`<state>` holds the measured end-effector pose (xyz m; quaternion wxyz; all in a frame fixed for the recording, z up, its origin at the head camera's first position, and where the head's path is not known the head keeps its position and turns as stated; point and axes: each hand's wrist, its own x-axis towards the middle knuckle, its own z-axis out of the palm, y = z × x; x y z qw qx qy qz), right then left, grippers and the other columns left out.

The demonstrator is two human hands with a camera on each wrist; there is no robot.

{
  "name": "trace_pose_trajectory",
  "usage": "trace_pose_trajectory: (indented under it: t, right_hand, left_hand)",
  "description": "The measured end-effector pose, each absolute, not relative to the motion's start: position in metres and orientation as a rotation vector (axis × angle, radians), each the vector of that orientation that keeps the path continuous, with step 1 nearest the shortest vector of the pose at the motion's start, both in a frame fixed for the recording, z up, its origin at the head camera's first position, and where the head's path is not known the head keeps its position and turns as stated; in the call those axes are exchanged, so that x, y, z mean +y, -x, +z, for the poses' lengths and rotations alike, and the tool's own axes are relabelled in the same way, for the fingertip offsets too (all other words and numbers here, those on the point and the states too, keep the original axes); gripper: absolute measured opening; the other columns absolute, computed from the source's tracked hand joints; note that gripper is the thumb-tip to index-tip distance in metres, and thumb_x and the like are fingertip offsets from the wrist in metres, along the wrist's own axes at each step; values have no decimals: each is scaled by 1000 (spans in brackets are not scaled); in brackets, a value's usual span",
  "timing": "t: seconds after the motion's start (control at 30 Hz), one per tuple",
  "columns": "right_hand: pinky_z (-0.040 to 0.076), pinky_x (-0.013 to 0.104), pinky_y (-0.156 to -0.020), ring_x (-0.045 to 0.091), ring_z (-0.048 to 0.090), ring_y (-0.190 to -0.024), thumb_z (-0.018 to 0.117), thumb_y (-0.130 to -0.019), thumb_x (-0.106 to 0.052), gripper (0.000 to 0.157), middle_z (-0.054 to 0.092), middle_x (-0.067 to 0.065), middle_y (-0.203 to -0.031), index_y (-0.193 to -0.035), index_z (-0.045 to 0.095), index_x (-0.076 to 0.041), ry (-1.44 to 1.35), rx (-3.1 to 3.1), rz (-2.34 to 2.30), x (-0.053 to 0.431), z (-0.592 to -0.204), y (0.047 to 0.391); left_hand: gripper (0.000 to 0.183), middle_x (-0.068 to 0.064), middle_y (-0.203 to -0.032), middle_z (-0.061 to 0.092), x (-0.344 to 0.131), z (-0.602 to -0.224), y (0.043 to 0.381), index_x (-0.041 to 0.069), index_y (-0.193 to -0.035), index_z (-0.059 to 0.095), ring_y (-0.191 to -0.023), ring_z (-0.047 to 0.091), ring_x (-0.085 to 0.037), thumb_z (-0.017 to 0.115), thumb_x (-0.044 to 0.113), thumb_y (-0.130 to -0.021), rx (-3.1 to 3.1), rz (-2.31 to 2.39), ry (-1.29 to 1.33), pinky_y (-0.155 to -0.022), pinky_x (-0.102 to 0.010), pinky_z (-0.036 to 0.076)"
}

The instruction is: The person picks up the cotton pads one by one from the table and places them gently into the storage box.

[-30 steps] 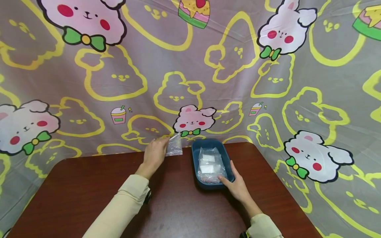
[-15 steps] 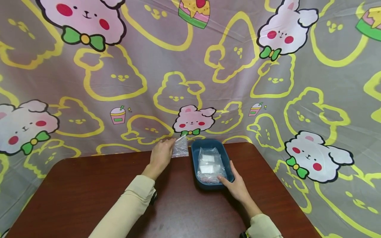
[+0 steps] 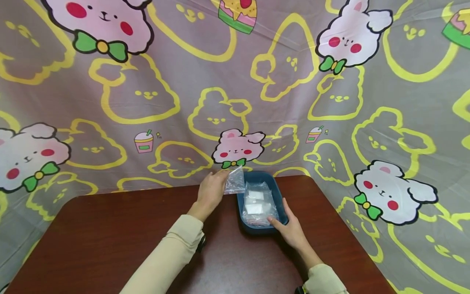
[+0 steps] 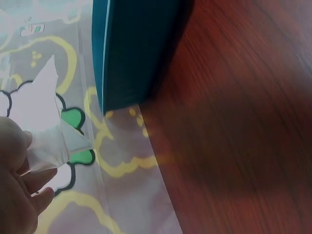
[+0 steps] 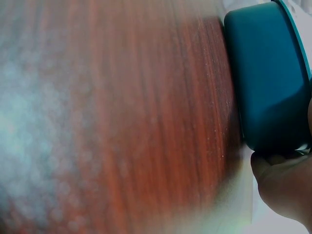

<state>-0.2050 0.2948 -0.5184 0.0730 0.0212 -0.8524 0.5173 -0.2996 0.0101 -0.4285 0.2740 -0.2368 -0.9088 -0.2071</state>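
Observation:
Between the thumb and fingers of my left hand (image 3: 211, 192), a small clear plastic bag (image 3: 235, 181) is pinched. In the head view the bag overlaps the far left rim of a dark blue plastic bin (image 3: 277, 190). Several clear bags with white pieces inside (image 3: 257, 202) lie in the bin. My right hand (image 3: 291, 228) grips the bin's near right corner, thumb over the rim and fingers along the outer side. In the left wrist view the left hand (image 4: 19, 175) holds the bag (image 4: 46, 131) beside the bin's wall (image 4: 131, 53).
The bin stands on a brown wooden table (image 3: 128, 232) near its back edge. Behind and to the right hangs a cartoon-patterned cloth (image 3: 169, 106), close against the table's edges.
My left hand has moved to the right with the plastic bag, from beside the bin to its far left rim. The right hand and bin have stayed in place.

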Motion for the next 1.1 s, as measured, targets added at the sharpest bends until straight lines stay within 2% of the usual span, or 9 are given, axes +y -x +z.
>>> trace_pose_trajectory:
  t: [0.13,0.2,0.4,0.63,0.87,1.1]
  right_hand:
    - [20,62,-118,37,20,-150,77,-90,-38,95,22,13,-165,-162,19,-13,-47,-2565,1547,295,-521,206]
    - [20,62,-118,37,20,-150,76,-90,-39,95,21,13,-165,-162,19,-13,-44,-2567,1546,295,-522,207]
    - [20,63,-117,37,20,-150,76,-90,-41,97,21,12,-165,-162,17,-14,-48,-2575,1542,297,-525,208]
    - [21,61,-118,36,21,-150,77,-89,-41,99,22,11,-165,-162,17,-15,-50,-2573,1543,298,-524,209]
    - [20,61,-118,37,21,-149,77,-90,-38,96,23,13,-165,-162,19,-12,-60,-2555,1539,296,-523,210]
    - [19,61,-118,38,20,-150,77,-91,-34,94,22,15,-165,-162,18,-11,-52,-2560,1540,296,-523,211]
  left_hand:
    - [20,-10,-102,74,24,-429,300,9,-116,73,-93,70,-30,62,7,-100,-2401,-520,671,-91,-48,55]
    - [20,-9,-100,75,31,-430,299,9,-116,73,-91,70,-29,63,7,-99,-2399,-498,677,-90,-46,56]
    - [26,-7,-114,74,49,-429,299,10,-124,71,-105,69,-25,61,10,-101,-2462,-479,704,-103,-45,50]
    - [25,-6,-111,74,60,-429,298,11,-123,71,-105,69,-23,61,10,-101,-2464,-426,741,-103,-43,49]
    - [27,-6,-119,72,66,-429,297,11,-127,69,-116,66,-26,57,10,-102,-2505,-428,758,-107,-45,46]
    - [26,-5,-117,73,70,-431,298,12,-124,70,-114,66,-25,59,9,-101,-2478,-389,782,-105,-44,47]
